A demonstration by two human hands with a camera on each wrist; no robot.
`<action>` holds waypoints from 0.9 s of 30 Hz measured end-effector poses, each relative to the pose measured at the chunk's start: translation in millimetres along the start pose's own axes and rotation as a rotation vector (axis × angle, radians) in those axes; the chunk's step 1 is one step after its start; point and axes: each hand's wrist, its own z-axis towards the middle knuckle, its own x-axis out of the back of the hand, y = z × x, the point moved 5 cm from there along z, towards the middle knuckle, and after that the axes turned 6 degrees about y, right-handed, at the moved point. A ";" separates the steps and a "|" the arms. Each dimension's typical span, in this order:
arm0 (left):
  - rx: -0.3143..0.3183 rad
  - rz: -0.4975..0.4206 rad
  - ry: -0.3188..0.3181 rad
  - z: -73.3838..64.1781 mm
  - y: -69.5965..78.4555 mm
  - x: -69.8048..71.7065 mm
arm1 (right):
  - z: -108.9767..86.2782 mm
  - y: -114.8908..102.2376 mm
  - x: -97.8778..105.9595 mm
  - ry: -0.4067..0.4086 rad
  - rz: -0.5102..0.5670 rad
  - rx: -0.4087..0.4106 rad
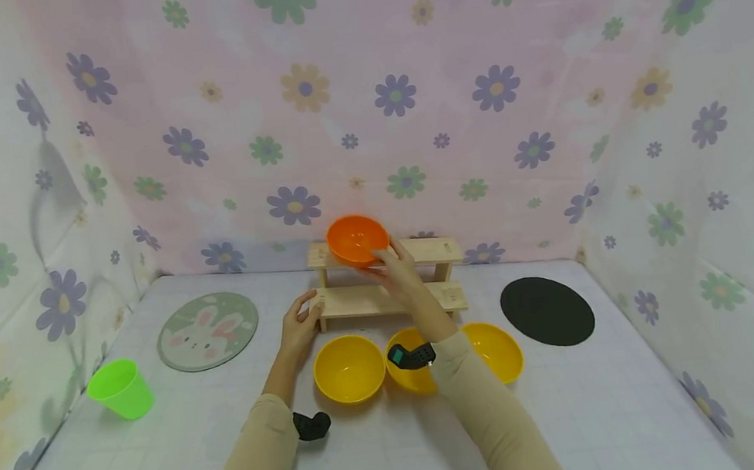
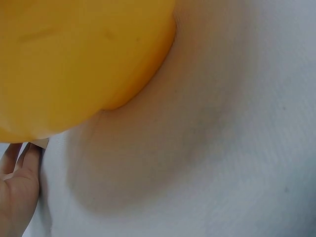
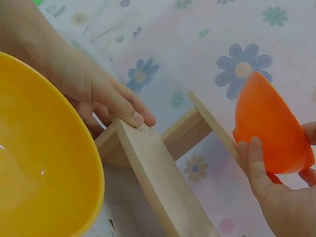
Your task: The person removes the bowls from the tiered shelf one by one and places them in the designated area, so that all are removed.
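My right hand [image 1: 396,270] holds an orange bowl [image 1: 353,239] by its side, over the left part of the upper step of a two-step wooden rack [image 1: 357,302]. In the right wrist view the orange bowl [image 3: 269,128] is tilted, its base close to the upper board. My left hand [image 1: 299,327] grips the left end of the rack's lower board, thumb on top, as the right wrist view shows. In front of the rack stand three yellow bowls: a left one [image 1: 350,370], a middle one [image 1: 407,377] partly hidden by my right wrist, and a right one [image 1: 500,353].
To the left lie a round bunny placemat [image 1: 208,333] and a bright green cup [image 1: 121,390], which leans. A round black mat [image 1: 548,311] is on the right. Flowered cloth [image 1: 359,74] hangs behind and at both sides of the white tabletop [image 1: 620,409].
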 end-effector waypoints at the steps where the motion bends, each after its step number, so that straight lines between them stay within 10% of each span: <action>1: 0.000 0.001 -0.002 -0.3 0.3 -0.2 | -1.9 -1.1 2.1 -0.011 0.000 -0.005; 14: 0.000 -0.005 0.006 -1.0 0.4 -0.6 | -26.7 -18.4 26.9 -0.111 -0.006 -0.027; 22: -0.104 -0.052 -0.012 -2.3 -1.1 0.5 | -47.7 -24.2 48.2 -0.135 -0.100 -0.003; 27: -0.025 -0.032 0.005 0.4 -2.3 0.0 | -59.6 -23.6 66.1 -0.100 -0.125 -0.026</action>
